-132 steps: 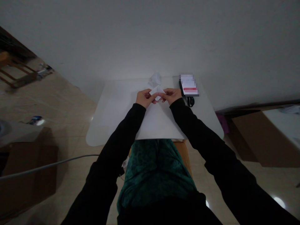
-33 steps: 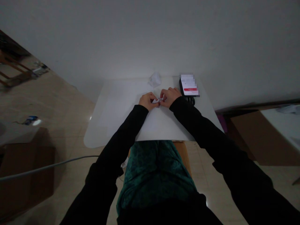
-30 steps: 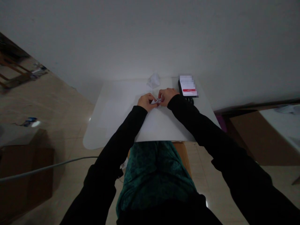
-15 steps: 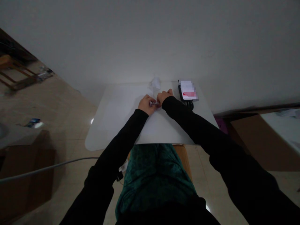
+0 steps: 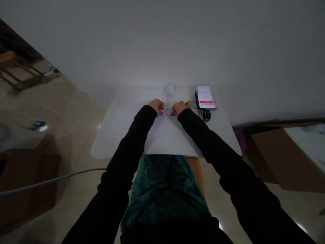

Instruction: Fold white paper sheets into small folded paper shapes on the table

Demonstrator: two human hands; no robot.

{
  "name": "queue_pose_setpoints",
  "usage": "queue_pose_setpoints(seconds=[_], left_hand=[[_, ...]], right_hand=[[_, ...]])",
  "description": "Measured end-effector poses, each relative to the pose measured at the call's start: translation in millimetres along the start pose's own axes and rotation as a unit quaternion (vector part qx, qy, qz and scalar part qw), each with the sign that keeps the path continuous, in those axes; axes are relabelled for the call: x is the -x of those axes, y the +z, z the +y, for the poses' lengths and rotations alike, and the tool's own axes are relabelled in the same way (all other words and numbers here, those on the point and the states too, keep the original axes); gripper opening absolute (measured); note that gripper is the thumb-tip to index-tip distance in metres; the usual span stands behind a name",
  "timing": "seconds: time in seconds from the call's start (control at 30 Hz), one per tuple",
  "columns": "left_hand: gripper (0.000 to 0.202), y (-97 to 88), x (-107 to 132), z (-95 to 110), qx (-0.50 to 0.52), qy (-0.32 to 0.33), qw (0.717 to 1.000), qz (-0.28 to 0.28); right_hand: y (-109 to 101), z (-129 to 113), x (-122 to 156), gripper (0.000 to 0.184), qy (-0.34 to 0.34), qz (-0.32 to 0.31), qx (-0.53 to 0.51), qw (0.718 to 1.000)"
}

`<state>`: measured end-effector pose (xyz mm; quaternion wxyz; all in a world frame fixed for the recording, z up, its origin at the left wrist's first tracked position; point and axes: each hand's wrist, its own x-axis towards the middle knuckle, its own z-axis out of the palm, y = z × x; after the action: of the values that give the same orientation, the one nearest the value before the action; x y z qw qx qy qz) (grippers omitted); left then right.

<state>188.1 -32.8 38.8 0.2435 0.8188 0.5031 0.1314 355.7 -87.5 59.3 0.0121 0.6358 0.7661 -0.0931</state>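
Between my hands lies a small pale strip with a darker line on it, low over the white table. Whether it is paper or film I cannot tell. My left hand has its fingers closed at the strip's left end. At its right end, the fingers of my right hand are bent and pressed onto it. Just beyond my hands sits a crumpled, whitish, see-through piece. Right of my right hand is a phone with a lit, blurred-out screen and a black loop at its lower end.
A pale wall rises behind the table. Cardboard boxes stand on both sides, one at the right and one at the left. A grey cable crosses at the left, and a wooden stool stands farther off.
My hands have moved apart, the left one up and left, the right one slightly right. The strip, bunched between the fingers before, now lies flatter and shows more.
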Motion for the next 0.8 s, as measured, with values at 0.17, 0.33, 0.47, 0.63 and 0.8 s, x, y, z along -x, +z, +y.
queue_pose_setpoints(seconds=[0.17,0.33,0.47,0.63,0.8], left_hand=[[0.007,-5.3,12.3,1.9,0.030,0.054,0.998,0.008],[0.020,5.3,4.8,4.4,-0.074,0.027,0.994,0.079],[0.025,14.8,3.8,7.6,-0.133,0.026,0.980,0.148],[0.029,12.3,7.1,11.0,-0.134,0.028,0.986,0.100],[0.036,5.7,3.7,6.4,-0.086,0.026,0.994,0.060]], right_hand=[[-0.6,-3.0,3.4,0.017,0.005,0.025,0.001,1.000],[0.3,-6.1,2.3,0.019,0.006,0.100,-0.001,0.995],[2.7,-1.3,0.2,0.018,0.006,0.098,-0.036,0.994],[2.4,4.6,-0.7,0.014,0.020,0.041,-0.066,0.997],[6.5,7.2,-5.2,0.016,0.012,0.039,-0.074,0.996]])
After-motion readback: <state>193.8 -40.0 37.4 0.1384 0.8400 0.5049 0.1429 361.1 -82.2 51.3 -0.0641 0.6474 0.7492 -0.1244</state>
